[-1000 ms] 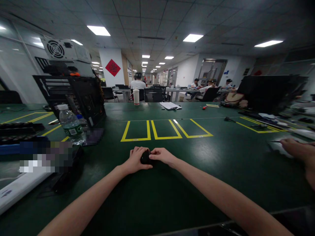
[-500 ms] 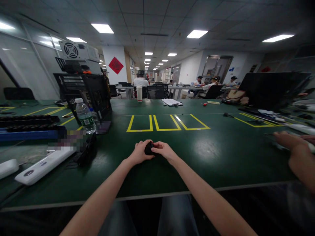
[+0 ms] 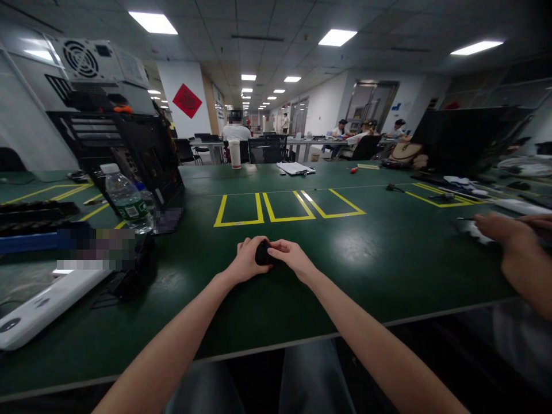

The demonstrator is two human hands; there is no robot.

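Observation:
A small, dark, rounded object (image 3: pixel 263 253) sits between my two hands, low over the green table (image 3: pixel 345 287). My left hand (image 3: pixel 249 257) curls round its left side, thumb below and fingers on top. From the right, my right hand (image 3: pixel 290 254) pinches the object's edge with thumb and fingertips. Much of it is covered by my fingers, and its exact kind cannot be made out. Just beyond my hands, yellow tape outlines (image 3: pixel 290 219) are stuck on the tabletop.
To the left stand a water bottle (image 3: pixel 125 198), a black computer case (image 3: pixel 142 144) and a white power strip (image 3: pixel 52 305). Farther back are a white cup (image 3: pixel 235 154) and a clipboard with paper (image 3: pixel 295 168). Another person's hand (image 3: pixel 502 227) works at the right, near a dark monitor (image 3: pixel 466 141).
The camera view has tilted and shifted slightly, so the surroundings sit higher and further left. My hands keep their hold on the dark object with hardly any change in grip.

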